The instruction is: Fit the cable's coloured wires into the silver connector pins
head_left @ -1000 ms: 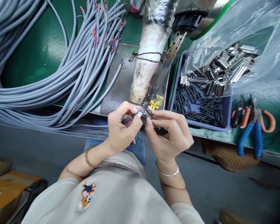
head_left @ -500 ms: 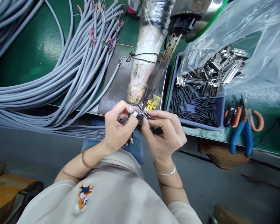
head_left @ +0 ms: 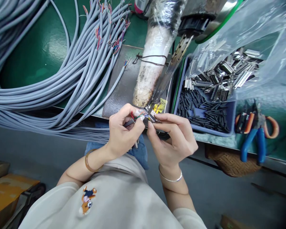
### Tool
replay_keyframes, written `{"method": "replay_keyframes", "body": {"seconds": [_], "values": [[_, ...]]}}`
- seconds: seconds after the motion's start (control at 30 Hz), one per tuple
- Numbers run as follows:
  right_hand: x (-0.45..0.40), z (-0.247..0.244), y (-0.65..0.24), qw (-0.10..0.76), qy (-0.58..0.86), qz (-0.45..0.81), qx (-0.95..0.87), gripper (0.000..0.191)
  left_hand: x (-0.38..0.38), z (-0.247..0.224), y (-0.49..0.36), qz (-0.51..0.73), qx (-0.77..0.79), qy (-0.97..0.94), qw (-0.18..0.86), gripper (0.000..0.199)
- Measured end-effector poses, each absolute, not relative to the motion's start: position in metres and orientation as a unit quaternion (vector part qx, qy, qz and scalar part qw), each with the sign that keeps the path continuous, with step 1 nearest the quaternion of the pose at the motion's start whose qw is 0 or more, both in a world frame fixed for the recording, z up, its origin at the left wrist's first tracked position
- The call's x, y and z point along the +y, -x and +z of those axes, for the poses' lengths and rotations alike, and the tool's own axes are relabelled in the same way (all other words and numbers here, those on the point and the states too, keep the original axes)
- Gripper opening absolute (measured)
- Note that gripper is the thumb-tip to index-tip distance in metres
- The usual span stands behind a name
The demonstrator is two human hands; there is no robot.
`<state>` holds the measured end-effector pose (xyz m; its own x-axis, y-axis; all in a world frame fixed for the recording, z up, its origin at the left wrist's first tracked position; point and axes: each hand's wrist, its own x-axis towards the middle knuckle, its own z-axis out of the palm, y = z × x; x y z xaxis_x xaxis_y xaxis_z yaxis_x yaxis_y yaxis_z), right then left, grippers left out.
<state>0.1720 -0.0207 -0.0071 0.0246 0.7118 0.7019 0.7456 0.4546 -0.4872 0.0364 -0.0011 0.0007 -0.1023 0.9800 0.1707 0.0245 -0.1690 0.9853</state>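
Note:
My left hand [head_left: 124, 135] pinches the end of a grey cable [head_left: 128, 123], whose thin coloured wires [head_left: 136, 116] fan out past the fingertips. Between the thumb and fingers of my right hand [head_left: 175, 138] is a silver multi-pin connector [head_left: 153, 117]. The wires reach the connector's left side, but whether each one touches a pin is too small to tell. Over this spot slants a soldering iron [head_left: 180, 51] with a perforated metal shaft, its tip end at the connector. A white, scorched tube wrapped in clear film [head_left: 152, 68] leans beside the iron.
Many grey cables with stripped ends [head_left: 85, 63] lie at left. A blue tray [head_left: 211, 131] of short black sleeves [head_left: 202, 109] and bagged connectors [head_left: 225, 74] stands at right, beside pliers [head_left: 257, 127]. Yellow pieces [head_left: 160, 106] lie behind my hands, on a dark plate [head_left: 114, 95].
The camera view has shifted slightly, so the bench appears farther right. Both hands keep the same grips on the cable and connector, with only slight movement.

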Motion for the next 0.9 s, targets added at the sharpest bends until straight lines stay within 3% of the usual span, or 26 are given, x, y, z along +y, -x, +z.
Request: {"method": "replay_keyframes", "body": {"seconds": [0.37,0.77,0.9], "values": [[-0.0208,-0.0121,-0.173,0.493,0.521,0.006,-0.697,0.023,-0.0002,-0.0012,-0.0359,0.551,0.491,-0.49,0.464,0.017],[-0.0146,-0.0071,-0.1698,0.492,0.52,-0.011,-0.698,0.018,0.0006,0.0023,-0.0356,0.572,0.479,-0.513,0.424,0.014],[-0.0168,-0.0126,-0.1715,0.504,0.51,-0.011,-0.697,0.017,0.0027,0.0005,-0.0346,0.553,0.491,-0.49,0.462,0.02]]}}
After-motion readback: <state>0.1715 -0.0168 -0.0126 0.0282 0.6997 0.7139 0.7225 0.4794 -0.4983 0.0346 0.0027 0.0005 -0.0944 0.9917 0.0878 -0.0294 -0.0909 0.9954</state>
